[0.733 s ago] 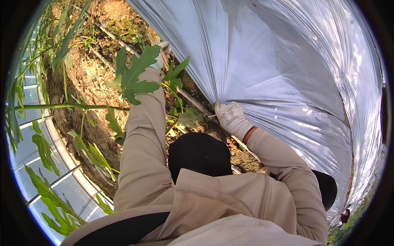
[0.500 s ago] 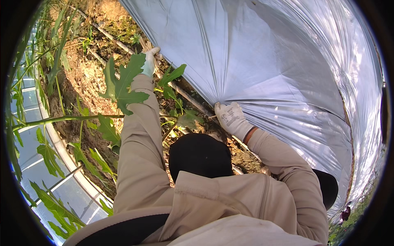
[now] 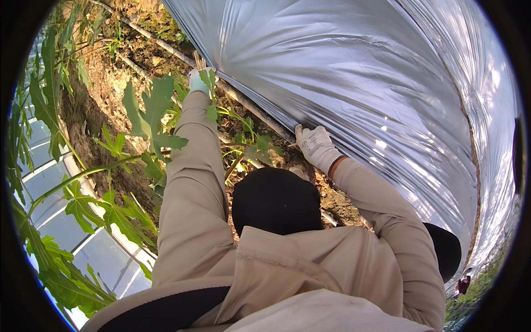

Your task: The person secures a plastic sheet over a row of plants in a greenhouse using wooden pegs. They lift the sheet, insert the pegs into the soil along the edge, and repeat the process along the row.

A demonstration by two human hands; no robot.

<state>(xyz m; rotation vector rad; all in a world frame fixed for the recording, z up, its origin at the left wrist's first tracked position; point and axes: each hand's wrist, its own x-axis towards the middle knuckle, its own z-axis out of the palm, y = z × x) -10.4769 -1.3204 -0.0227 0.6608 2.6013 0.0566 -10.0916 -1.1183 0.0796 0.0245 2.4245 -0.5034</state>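
Note:
A large silvery plastic sheet (image 3: 354,72) covers the upper right, its near edge running along a thin pole (image 3: 249,105). My left hand (image 3: 199,82), in a pale glove, is closed around a small bundle of thin wooden sticks (image 3: 197,60) beside the sheet's edge. A leaf partly hides its fingers. Farther down that edge, my right hand (image 3: 317,147), in a whitish glove with print on its back, is closed with its fingertips at the sheet's border. A short thin stick (image 3: 293,145) shows by those fingertips. Folds in the sheet run between both hands.
Lobed green leaves (image 3: 149,116) on a long stem (image 3: 83,174) hang over the left side and my left forearm. Brown soil (image 3: 99,102) with dry litter lies below. A pale-framed, glass-like panel (image 3: 105,254) stands at lower left. My black-covered knee (image 3: 276,202) is at centre.
The sheet's edge has drawn closer to the pole, and its folds now run along that edge rather than fanning from my right hand. Both hands shifted slightly; the leaves swayed.

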